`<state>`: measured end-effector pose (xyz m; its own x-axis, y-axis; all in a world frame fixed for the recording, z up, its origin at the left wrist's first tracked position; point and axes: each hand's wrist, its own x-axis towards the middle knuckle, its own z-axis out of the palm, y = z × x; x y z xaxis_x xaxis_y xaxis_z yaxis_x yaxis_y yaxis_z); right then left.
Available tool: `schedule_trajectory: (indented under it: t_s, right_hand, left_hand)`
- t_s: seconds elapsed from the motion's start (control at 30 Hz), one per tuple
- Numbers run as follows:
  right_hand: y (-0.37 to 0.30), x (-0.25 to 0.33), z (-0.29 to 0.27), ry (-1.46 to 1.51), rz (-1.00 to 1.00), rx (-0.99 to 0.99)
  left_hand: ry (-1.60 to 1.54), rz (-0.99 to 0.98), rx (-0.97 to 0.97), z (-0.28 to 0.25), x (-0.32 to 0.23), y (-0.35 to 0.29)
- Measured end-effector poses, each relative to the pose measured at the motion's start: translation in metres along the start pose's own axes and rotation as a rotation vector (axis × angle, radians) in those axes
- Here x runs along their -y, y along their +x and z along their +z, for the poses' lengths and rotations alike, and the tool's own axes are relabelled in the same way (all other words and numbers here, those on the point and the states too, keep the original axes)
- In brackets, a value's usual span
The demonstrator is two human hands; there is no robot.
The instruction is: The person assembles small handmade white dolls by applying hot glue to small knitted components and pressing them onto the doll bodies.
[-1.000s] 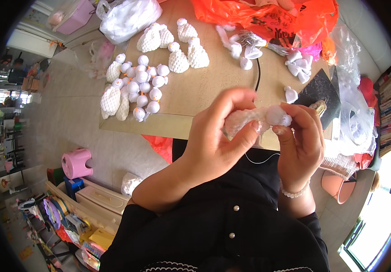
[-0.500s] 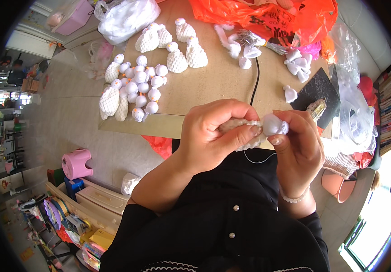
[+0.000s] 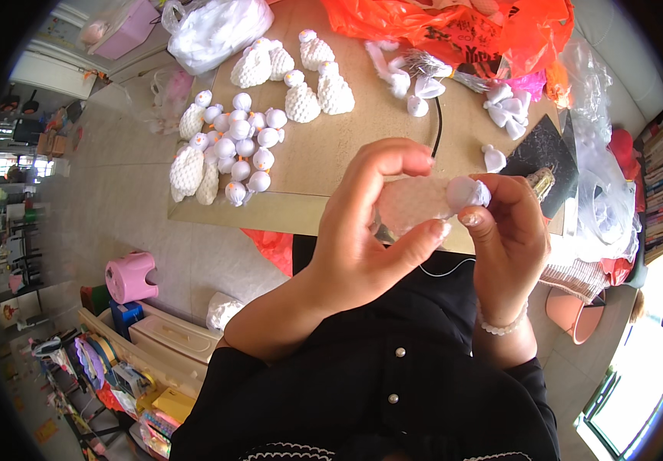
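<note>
A small white knitted doll is held up in front of me, over the near edge of the table. It has a bumpy white body (image 3: 412,203) and a smooth, pale round head (image 3: 462,193) at its right end. My right hand (image 3: 509,238) pinches the head at its gathered tip between thumb and fingers. Around the body, my left hand (image 3: 358,223) has its thumb and index finger spread apart, not gripping it. Whether the body touches the left palm, I cannot tell.
Several similar white dolls (image 3: 334,94) stand on the table's far left, beside a cluster of pale round heads (image 3: 239,129). One loose head (image 3: 493,159) lies near a black mat (image 3: 542,157) at right. Behind are an orange-red plastic bag (image 3: 454,34) and a black cable (image 3: 438,127).
My left hand has loosened from the doll's body, its thumb and index finger spreading apart. More of the body shows now. My right hand keeps its pinch on the head.
</note>
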<state>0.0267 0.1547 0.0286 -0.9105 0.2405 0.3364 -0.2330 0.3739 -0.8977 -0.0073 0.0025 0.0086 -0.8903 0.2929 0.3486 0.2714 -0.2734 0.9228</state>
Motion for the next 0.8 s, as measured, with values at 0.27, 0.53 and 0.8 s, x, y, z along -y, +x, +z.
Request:
schedule_trajectory:
  t_s: [0.27, 0.53, 0.8]
  right_hand:
    - [0.0007, -0.0018, 0.0013, 0.261, -0.010, 0.060]
    - [0.0009, -0.0019, -0.0046, 0.175, -0.063, 0.100]
    - [-0.0026, -0.0012, -0.0008, 0.207, -0.029, 0.056]
  left_hand:
    - [-0.235, -0.113, -0.042, 0.0060, 0.0016, -0.0062]
    - [-0.327, -0.197, -0.041, 0.0055, -0.0041, -0.0036]
    - [-0.337, -0.219, -0.033, 0.0041, -0.0044, -0.0011]
